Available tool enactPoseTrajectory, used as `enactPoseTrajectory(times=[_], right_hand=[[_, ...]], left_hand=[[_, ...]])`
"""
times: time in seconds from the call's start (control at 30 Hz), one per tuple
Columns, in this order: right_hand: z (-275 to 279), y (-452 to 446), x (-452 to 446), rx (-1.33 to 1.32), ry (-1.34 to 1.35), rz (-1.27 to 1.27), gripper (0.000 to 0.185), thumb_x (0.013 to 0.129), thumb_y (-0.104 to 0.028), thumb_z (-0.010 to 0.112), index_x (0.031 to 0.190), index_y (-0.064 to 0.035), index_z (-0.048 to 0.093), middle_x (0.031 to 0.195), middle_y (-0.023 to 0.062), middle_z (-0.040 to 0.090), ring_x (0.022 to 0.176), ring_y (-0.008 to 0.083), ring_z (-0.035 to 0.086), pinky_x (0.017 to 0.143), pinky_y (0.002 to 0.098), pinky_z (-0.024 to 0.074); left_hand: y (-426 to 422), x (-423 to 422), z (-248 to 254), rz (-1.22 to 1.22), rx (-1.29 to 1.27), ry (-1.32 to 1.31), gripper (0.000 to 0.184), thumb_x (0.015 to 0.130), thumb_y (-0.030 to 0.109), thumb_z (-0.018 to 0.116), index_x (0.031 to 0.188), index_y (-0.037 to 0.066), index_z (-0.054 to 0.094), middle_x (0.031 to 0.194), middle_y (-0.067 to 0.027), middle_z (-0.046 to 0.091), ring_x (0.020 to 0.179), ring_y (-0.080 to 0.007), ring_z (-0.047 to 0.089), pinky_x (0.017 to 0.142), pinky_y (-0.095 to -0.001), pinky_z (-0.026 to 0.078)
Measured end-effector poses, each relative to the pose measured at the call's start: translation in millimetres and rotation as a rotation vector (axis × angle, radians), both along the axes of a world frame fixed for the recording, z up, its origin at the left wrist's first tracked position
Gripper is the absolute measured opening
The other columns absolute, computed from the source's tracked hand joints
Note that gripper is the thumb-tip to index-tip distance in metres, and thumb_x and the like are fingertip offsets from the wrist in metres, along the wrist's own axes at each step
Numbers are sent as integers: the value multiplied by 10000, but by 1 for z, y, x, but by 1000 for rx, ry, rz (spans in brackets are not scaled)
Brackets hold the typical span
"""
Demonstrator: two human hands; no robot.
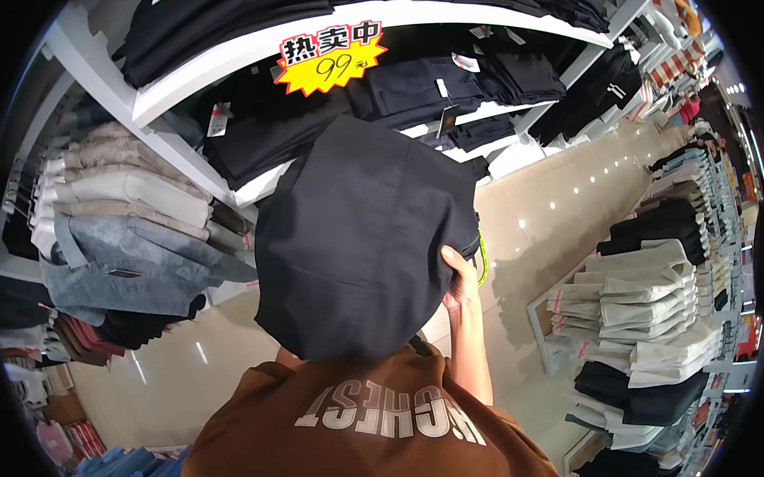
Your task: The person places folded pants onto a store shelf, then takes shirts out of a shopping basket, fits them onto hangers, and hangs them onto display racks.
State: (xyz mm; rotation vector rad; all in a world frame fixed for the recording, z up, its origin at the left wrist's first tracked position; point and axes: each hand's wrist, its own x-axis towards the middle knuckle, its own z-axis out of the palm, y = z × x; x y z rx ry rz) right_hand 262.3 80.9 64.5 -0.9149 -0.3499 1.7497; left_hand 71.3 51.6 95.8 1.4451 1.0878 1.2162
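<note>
A dark folded garment [374, 230] is held up in front of my chest, its kind unclear from this side. At its right edge, my right hand [460, 279] grips the cloth, thumb on the near face and the other fingers hidden behind. A bright yellow-green strip [483, 259] shows just beyond that hand. My left hand is out of sight behind the garment; only a sliver of skin shows at the lower left, above my brown sleeve.
White shelves [178, 67] ahead carry stacks of dark folded clothes [276, 134] and a yellow price sign [331, 60]. Grey and beige jackets [130, 230] hang at left. Right of the tiled aisle [551, 202] stands a rack with white garments [641, 290].
</note>
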Motion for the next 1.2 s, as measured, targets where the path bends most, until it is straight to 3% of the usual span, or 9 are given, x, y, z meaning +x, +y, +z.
enactPoseTrajectory(times=[0.1, 0.27, 0.4, 0.43, 0.57, 0.83, 0.97, 1.03, 1.2], right_hand=[[-2, 20, -7, 96, -295, -39, 674, 716, -137, 690, 1292, 4, 369, 1190, 176, 505, 1055, 292, 532, 879, 412, 464], [13, 28, -34, 366, -327, -101, 847, 892, -417, 496, 1428, -98, -77, 1488, 136, -66, 1366, 286, 15, 1098, 372, 51], [4, 33, -18, 432, -221, 5, 841, 889, -408, 500, 1427, -97, -66, 1484, 135, -51, 1362, 285, 26, 1095, 372, 61], [2, 37, -15, 419, -229, 14, 839, 888, -406, 501, 1427, -97, -63, 1483, 135, -47, 1361, 285, 28, 1094, 372, 64], [2, 36, 8, 402, -244, 46, 833, 885, -397, 504, 1427, -96, -52, 1478, 133, -32, 1357, 283, 39, 1091, 372, 73], [0, 38, 27, 401, -238, 105, 821, 879, -379, 511, 1426, -94, -30, 1470, 130, -2, 1350, 280, 61, 1084, 372, 93], [0, 37, 33, 394, -233, 135, 815, 875, -370, 515, 1425, -93, -19, 1466, 129, 13, 1346, 279, 71, 1081, 372, 102], [-3, 34, 39, 394, -239, 153, 813, 874, -366, 517, 1425, -92, -14, 1464, 128, 21, 1344, 278, 77, 1079, 372, 107], [-11, 23, 57, 361, -243, 175, 806, 870, -355, 521, 1424, -91, 0, 1459, 126, 40, 1340, 276, 90, 1075, 372, 119]], left_hand=[[4, 10, 1, -7, 36, 35, 649, 607, 61, 738, 1208, 19, 496, 1210, -183, 505, 1141, -324, 467, 951, -447, 373], [24, 46, 8, -17, 148, 199, 653, 609, 74, 741, 1211, 22, 494, 1218, -191, 499, 1148, -333, 462, 954, -456, 370], [51, 85, 24, 15, 258, 508, 657, 610, 85, 744, 1213, 24, 493, 1224, -197, 494, 1154, -340, 457, 956, -462, 367], [58, 94, 34, 38, 293, 678, 678, 643, 271, 723, 1240, 67, 474, 1342, -286, 310, 1237, -475, 291, 970, -590, 279], [51, 116, 59, 108, 169, 711, 792, 743, 382, 645, 1405, 175, 261, 1461, -241, 77, 1293, -519, 121, 1001, -639, 160], [37, 158, 67, 118, 297, 903, 675, 757, 360, 639, 1342, 138, 385, 1413, -290, 152, 1288, -522, 107, 992, -665, 108], [19, 168, 57, -350, 484, 810, 452, 769, 327, 631, 1159, 108, 566, 1359, -205, 345, 1312, -390, 213, 1007, -658, 109], [9, 157, 57, -523, 517, 349, 231, 771, 168, 610, 970, 52, 637, 1229, -208, 489, 1239, -327, 383, 1073, -522, 180], [-7, 91, 28, -23, 210, -173, 171, 828, 82, 574, 969, -4, 617, 1090, -167, 593, 1063, -256, 557, 937, -363, 410]])
